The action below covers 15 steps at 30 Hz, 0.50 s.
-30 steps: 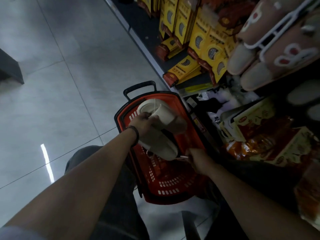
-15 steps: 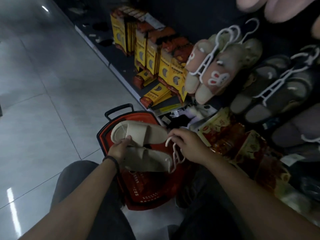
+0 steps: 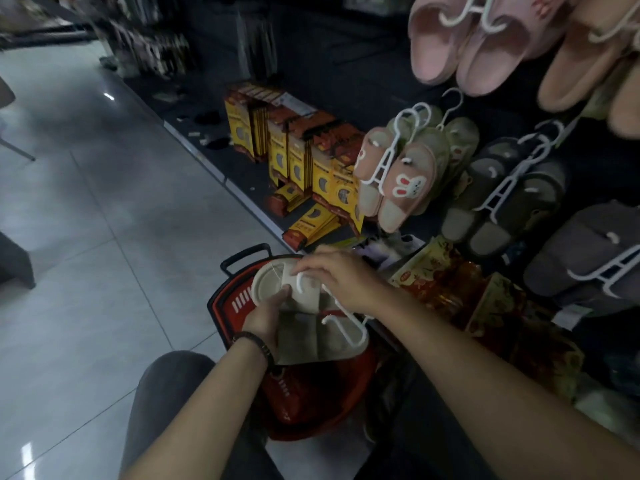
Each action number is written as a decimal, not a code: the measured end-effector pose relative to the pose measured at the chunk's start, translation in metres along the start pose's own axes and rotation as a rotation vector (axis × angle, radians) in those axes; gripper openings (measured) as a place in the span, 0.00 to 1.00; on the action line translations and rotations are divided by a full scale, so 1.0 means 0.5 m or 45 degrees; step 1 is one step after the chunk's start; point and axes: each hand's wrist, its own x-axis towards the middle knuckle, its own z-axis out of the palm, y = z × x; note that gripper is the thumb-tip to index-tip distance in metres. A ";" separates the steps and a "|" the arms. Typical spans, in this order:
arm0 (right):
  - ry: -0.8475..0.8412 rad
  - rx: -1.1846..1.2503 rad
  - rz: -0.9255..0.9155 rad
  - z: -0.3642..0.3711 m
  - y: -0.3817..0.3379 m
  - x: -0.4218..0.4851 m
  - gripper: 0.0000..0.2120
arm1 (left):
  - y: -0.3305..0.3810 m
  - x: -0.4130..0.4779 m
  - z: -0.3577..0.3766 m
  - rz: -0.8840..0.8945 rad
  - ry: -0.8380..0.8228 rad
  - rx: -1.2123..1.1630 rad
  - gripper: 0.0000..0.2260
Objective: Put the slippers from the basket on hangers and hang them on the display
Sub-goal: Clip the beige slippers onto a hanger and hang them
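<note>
A cream pair of slippers (image 3: 268, 282) is held just above the red basket (image 3: 235, 301), one slipper stacked on the other. The left hand (image 3: 265, 318) grips the pair from the basket's left side, fingers curled round the edge and thumb pressed on the upper slipper; a dark band (image 3: 254, 341) circles its wrist. The right hand (image 3: 341, 278) pinches the upper end of a white hanger (image 3: 363, 336), which lies across the slippers and touches them. The basket stands on the tiled floor (image 3: 86, 237) between the person's knees, its black handle (image 3: 246, 254) at the far rim. Beyond the basket, yellow boxes (image 3: 311, 161) are stacked on a low shelf. Right of the basket, the display carries hung pairs: bunny slippers (image 3: 401, 183), grey slippers (image 3: 502, 202) and, highest, pink slippers (image 3: 467, 43).
</note>
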 end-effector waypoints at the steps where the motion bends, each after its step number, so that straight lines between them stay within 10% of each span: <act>1: -0.003 -0.006 -0.016 0.002 -0.010 0.000 0.13 | 0.002 -0.010 0.007 0.011 -0.019 -0.007 0.16; 15: 0.379 -0.095 -0.148 0.009 -0.005 -0.012 0.04 | 0.017 -0.116 0.057 0.152 -0.222 0.032 0.16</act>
